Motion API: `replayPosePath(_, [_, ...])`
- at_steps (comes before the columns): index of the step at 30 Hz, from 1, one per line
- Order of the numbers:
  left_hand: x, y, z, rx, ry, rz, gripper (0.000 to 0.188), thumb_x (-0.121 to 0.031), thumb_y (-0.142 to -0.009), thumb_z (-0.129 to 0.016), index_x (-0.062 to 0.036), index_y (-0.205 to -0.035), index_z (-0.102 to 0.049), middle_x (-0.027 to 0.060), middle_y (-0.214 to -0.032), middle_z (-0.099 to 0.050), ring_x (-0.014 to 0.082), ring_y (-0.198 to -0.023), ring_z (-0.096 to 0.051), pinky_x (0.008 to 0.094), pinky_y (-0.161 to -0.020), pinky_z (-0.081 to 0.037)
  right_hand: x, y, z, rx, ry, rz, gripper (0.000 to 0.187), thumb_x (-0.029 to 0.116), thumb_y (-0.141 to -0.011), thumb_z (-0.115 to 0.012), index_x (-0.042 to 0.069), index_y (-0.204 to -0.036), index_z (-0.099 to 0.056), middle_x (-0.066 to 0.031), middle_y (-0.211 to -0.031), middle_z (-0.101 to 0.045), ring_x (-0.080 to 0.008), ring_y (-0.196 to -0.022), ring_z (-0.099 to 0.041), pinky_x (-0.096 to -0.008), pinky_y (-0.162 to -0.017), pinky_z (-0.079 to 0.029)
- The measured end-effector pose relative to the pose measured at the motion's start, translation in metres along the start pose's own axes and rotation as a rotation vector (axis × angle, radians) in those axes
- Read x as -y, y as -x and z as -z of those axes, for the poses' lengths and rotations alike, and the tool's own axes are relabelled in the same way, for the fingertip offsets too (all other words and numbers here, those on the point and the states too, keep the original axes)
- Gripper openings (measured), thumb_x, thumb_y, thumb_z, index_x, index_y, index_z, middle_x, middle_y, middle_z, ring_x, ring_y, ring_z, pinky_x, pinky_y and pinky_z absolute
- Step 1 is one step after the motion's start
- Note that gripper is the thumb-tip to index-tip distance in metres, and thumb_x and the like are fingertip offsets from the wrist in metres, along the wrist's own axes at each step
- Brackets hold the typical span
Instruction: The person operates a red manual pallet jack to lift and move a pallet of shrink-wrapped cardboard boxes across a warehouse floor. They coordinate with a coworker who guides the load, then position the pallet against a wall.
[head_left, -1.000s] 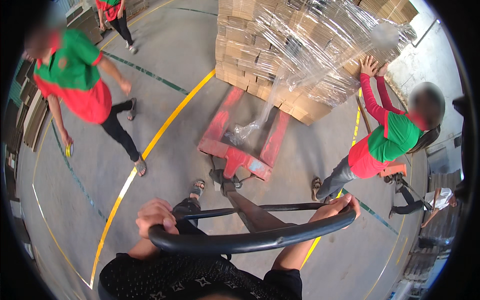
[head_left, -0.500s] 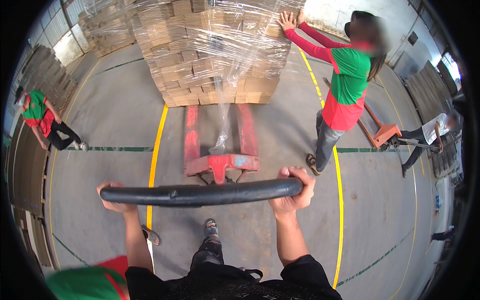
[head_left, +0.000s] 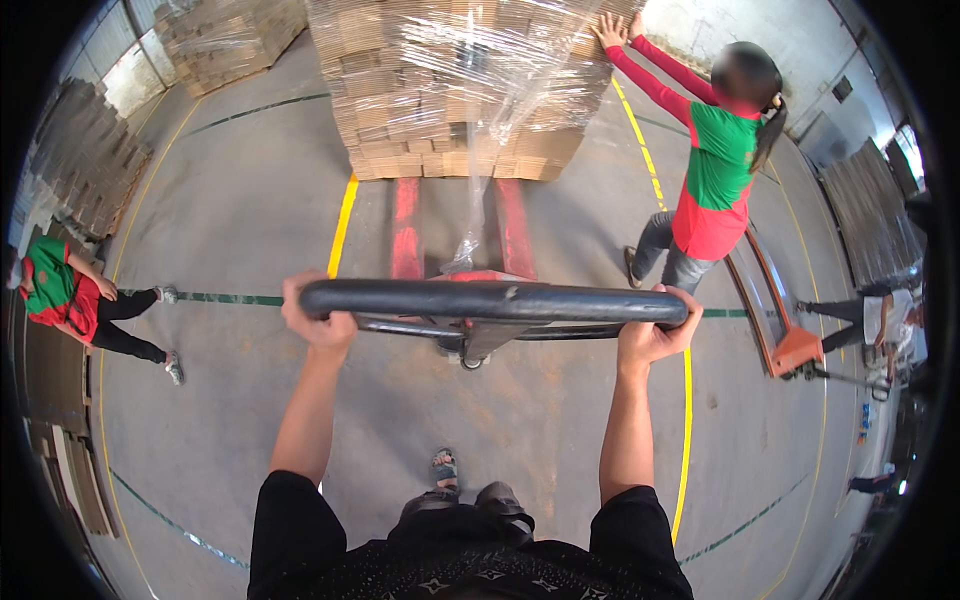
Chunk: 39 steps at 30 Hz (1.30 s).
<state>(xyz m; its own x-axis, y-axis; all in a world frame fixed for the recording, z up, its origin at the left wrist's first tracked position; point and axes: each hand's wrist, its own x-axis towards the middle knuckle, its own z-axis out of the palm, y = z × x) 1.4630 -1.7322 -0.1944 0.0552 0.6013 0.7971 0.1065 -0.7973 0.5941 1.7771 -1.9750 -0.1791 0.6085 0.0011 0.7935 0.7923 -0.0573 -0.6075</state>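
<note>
Both my hands grip the black handle [head_left: 490,300] of a red pallet jack [head_left: 515,235]. My left hand [head_left: 318,312] is wrapped round its left end, and my right hand [head_left: 662,328] round its right end. Beyond the handle, the two red forks run under a tall stack of flat brown cardboard [head_left: 385,110] wrapped in clear film. A loose tail of film [head_left: 470,235] hangs from the stack down to the jack. At the stack's right side a person in a green and red shirt [head_left: 722,160] presses both hands against it.
A person in green and red [head_left: 62,285] stands at the left by stacked cardboard [head_left: 85,160]. On the right, another person in a white top [head_left: 885,318] is at an orange pallet jack [head_left: 795,350]. Yellow lines [head_left: 686,430] and green lines [head_left: 215,298] mark the grey floor.
The handle and my hands have moved up and farther from me, and my arms are straighter. The green-and-red sleeve at lower left is gone from view. The orange jack has shifted nearer.
</note>
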Motion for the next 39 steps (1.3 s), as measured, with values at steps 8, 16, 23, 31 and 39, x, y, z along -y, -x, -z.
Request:
replayPosePath(8, [0.019, 0.012, -0.029, -0.003, 0.018, -0.025, 0.013, -0.003, -0.079, -0.063, -0.0006, -0.087, -0.053, 0.0038, -0.062, -0.053, 0.0105, -0.052, -0.051, 0.0262, -0.050, -0.041, -0.032, 0.031, 0.001, -0.032, -0.024, -0.012, 0.016, -0.001, -0.084, -0.066, -0.002, -0.097, -0.057, -0.0098, -0.083, -0.064, -0.0178, -0.074, -0.063, -0.0282, -0.073, -0.051])
replayPosePath(16, [0.066, 0.041, -0.031, -0.042, 0.026, -0.025, 0.014, -0.001, -0.078, -0.059, -0.0006, -0.091, -0.053, 0.0047, -0.070, -0.056, 0.0092, -0.063, -0.053, 0.0258, -0.057, -0.045, -0.048, 0.075, -0.001, -0.068, 0.038, 0.023, 0.026, -0.007, -0.075, -0.059, -0.003, -0.101, -0.060, -0.0120, -0.084, -0.065, -0.0231, -0.071, -0.063, -0.0343, -0.070, -0.053])
replayPosePath(23, [0.069, 0.039, -0.025, 0.017, -0.145, 0.036, 0.012, -0.002, -0.080, -0.061, -0.0017, -0.090, -0.054, 0.0053, -0.071, -0.057, 0.0104, -0.068, -0.057, 0.0271, -0.061, -0.048, -0.023, 0.094, 0.020, 0.003, -0.179, 0.060, 0.027, -0.007, -0.072, -0.059, -0.001, -0.098, -0.057, -0.0151, -0.080, -0.065, -0.0275, -0.068, -0.064, -0.0343, -0.064, -0.052])
replayPosePath(31, [0.080, 0.029, -0.024, 0.204, -0.244, 0.319, 0.012, -0.009, -0.079, -0.065, 0.0029, -0.081, -0.063, 0.0083, -0.066, -0.062, 0.0142, -0.063, -0.061, 0.0335, -0.062, -0.049, 0.007, 0.116, 0.040, 0.032, -0.258, 0.055, 0.019, -0.004, -0.073, -0.070, 0.001, -0.089, -0.061, -0.0128, -0.075, -0.067, -0.0294, -0.063, -0.067, -0.0364, -0.059, -0.054])
replayPosePath(39, [0.091, 0.019, -0.043, 0.497, -0.020, 0.479, 0.015, -0.012, -0.085, -0.064, 0.0009, -0.078, -0.069, 0.0044, -0.070, -0.068, 0.0130, -0.066, -0.063, 0.0321, -0.062, -0.051, -0.009, 0.128, 0.042, -0.026, -0.131, 0.068, 0.020, -0.005, -0.076, -0.065, 0.000, -0.093, -0.056, -0.0138, -0.071, -0.061, -0.0260, -0.059, -0.063, -0.0337, -0.058, -0.051])
